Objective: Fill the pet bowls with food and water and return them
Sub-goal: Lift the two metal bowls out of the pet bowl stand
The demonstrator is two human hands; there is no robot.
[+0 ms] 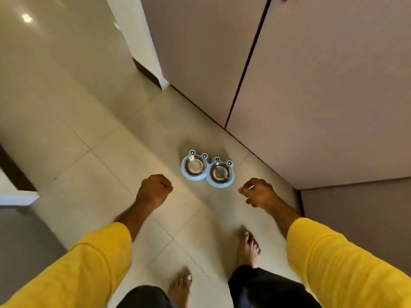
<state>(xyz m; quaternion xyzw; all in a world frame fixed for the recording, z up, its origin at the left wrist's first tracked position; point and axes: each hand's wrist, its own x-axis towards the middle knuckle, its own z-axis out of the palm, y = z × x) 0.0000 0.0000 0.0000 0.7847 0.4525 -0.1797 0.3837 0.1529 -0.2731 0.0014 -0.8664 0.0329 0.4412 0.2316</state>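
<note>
A light blue double pet feeder (208,182) lies on the tiled floor close to the cabinet doors. It carries two steel bowls, the left bowl (195,166) and the right bowl (220,172), both looking empty. My left hand (155,190) hangs above the floor to the left of the feeder, curled into a fist with nothing in it. My right hand (259,192) is to the right of the feeder, fingers loosely closed, also holding nothing. Both hands are apart from the feeder.
Tall beige cabinet doors (311,85) rise right behind the feeder. A white wall corner (142,41) stands at the back left. My bare feet (248,247) stand on the floor tiles (100,174) below the hands. A lower dark panel (355,218) is at the right.
</note>
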